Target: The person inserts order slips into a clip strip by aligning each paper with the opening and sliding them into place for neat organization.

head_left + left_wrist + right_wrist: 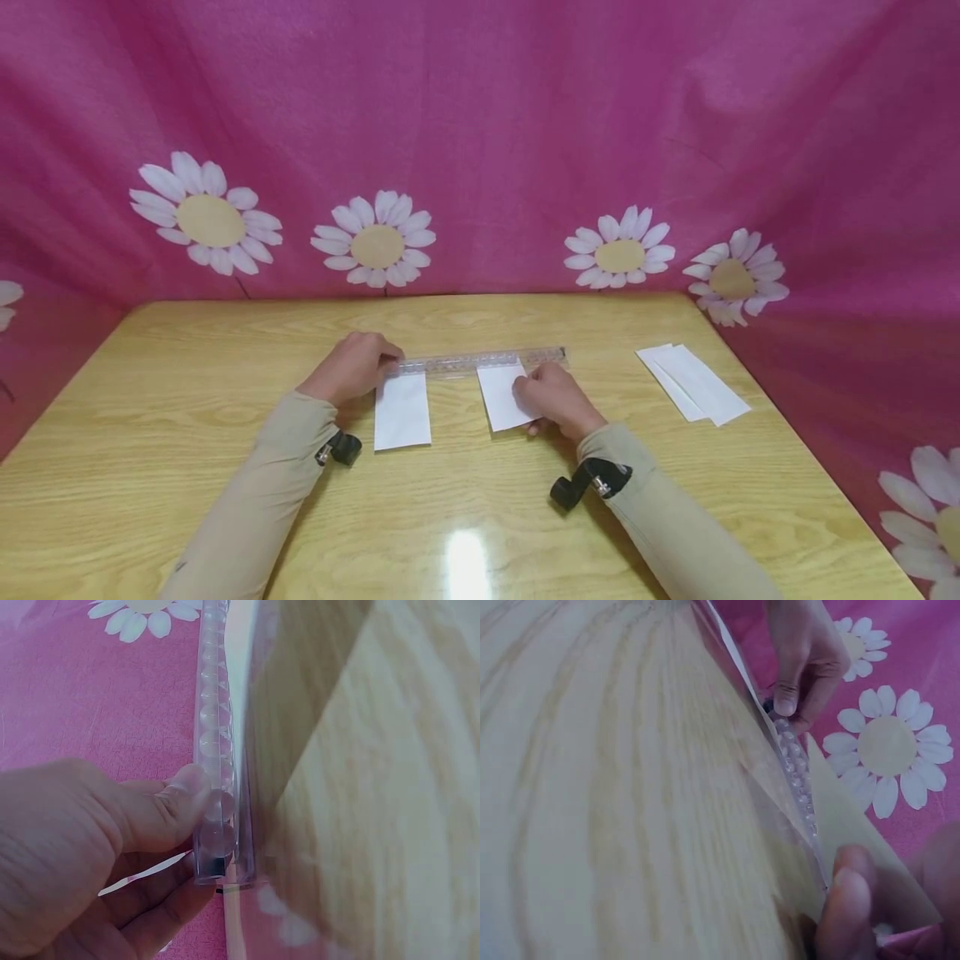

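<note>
My left hand [352, 367] pinches the left end of a long clear plastic strip [453, 364] between thumb and fingers. Round, bead-like bumps run along the strip [211, 727] in the left wrist view. A white paper card [402, 414] lies just below its left part, close to my left fingers. My right hand [557, 400] holds a second white card [497, 402] by its right side, with the card's top edge at the strip. In the right wrist view this card [855, 825] is tilted beside the strip, with my thumb [847, 907] on its near end.
Two overlapping white cards [705, 387] lie at the right of the wooden table [465, 492]. A pink curtain [487, 125] with white flowers hangs behind the table and along its sides. Black wrist cameras [596, 482] sit on both forearms.
</note>
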`<state>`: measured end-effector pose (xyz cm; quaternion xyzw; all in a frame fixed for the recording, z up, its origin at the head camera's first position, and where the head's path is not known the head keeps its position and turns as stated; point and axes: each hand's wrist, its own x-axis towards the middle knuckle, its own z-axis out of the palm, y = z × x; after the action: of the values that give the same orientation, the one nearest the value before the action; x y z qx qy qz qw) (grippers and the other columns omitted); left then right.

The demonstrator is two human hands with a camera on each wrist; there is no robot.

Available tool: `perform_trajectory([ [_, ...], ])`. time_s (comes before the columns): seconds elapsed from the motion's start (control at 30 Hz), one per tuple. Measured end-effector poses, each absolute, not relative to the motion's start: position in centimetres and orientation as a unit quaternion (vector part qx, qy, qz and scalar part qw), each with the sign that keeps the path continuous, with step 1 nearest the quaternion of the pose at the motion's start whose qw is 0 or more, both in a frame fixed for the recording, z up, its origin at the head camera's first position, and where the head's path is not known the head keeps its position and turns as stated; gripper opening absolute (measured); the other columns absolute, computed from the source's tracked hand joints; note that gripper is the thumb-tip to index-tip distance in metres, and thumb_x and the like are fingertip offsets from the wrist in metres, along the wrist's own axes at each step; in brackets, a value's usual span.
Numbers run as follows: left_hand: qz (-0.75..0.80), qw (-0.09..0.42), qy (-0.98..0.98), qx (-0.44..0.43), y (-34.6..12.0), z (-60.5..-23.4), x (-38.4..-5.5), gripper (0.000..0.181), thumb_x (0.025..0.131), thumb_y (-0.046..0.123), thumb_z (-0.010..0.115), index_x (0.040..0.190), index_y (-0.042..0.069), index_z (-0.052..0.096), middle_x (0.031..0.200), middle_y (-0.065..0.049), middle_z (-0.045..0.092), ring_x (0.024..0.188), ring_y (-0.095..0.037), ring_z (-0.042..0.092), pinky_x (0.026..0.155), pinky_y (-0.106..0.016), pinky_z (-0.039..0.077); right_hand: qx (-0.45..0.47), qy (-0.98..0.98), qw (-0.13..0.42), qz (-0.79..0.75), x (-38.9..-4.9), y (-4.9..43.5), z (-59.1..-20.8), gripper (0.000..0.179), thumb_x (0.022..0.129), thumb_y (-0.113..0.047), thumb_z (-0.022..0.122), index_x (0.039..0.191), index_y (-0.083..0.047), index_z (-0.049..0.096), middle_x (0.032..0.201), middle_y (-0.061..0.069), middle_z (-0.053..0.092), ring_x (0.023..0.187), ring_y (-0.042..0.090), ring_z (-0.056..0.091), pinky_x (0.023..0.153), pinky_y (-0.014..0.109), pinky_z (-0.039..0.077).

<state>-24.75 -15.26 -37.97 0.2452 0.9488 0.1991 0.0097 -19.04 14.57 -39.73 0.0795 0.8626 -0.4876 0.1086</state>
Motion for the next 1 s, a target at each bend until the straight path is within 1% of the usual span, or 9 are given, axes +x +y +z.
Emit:
perform_trajectory([
  [0.13,0.199,0.011,0.949,0.243,-15.39,-37.95,-25.05,0.022,0.098,0.007,0.069,0.117,0.005,0.078,0.116,-0.014,0.078,0.106,-0.028,0.071,0.098,-0.047,0.058,0.079,0.875,0.09,-0.47,-19.12,14.21,-39.65,0.026,0.094,-0.016,0.05,0.072,-0.004,0.06,0.06,0.005,0.058,0.04,0.013,0.052,0.037,0.026,0.048],
  [0.27,0.2,0.017,0.95,0.24,-15.48,-37.93,-25.06,0.023,0.098,0.008,0.069,0.119,0.005,0.078,0.117,-0.015,0.078,0.107,-0.029,0.071,0.1,-0.048,0.057,0.077,0.891,0.084,-0.439,-19.04,13.91,-39.58,0.032,0.094,-0.017,0.048,0.063,-0.011,0.053,0.048,-0.001,0.047,0.039,0.012,0.045,0.036,0.024,0.039],
  [0.37,0.204,0.015,0.948,0.243,-15.48,-38.02,-24.99,0.022,0.097,0.008,0.07,0.117,0.005,0.079,0.115,-0.014,0.079,0.105,-0.028,0.07,0.1,-0.047,0.058,0.078,0.901,0.081,-0.419,-18.99,13.83,-39.54,0.035,0.094,-0.018,0.049,0.06,-0.013,0.049,0.045,-0.004,0.041,0.038,0.011,0.04,0.036,0.023,0.034],
  [0.5,0.206,0.011,0.946,0.248,-15.39,-38.11,-24.86,0.021,0.097,0.008,0.07,0.116,0.005,0.079,0.113,-0.014,0.079,0.103,-0.027,0.07,0.099,-0.047,0.058,0.081,0.905,0.079,-0.41,-18.86,13.86,-39.57,0.035,0.097,-0.021,0.05,0.062,-0.013,0.051,0.046,-0.005,0.041,0.038,0.011,0.039,0.036,0.023,0.033],
  [0.73,0.206,0.023,0.947,0.245,-15.09,-38.08,-24.69,0.021,0.098,0.008,0.069,0.117,0.006,0.079,0.114,-0.012,0.078,0.1,-0.025,0.068,0.097,-0.046,0.058,0.079,0.902,0.082,-0.418,-18.45,14.09,-39.67,0.035,0.1,-0.023,0.052,0.068,-0.011,0.055,0.048,-0.003,0.043,0.039,0.012,0.04,0.037,0.024,0.033],
  [1.0,0.199,0.025,0.95,0.239,-15.15,-37.89,-24.96,0.023,0.098,0.009,0.069,0.119,0.006,0.078,0.116,-0.013,0.078,0.107,-0.028,0.07,0.101,-0.049,0.058,0.066,0.905,0.077,-0.413,-18.93,14.01,-39.52,0.034,0.1,-0.023,0.052,0.069,-0.011,0.056,0.056,-0.002,0.046,0.042,0.012,0.044,0.038,0.023,0.036],
])
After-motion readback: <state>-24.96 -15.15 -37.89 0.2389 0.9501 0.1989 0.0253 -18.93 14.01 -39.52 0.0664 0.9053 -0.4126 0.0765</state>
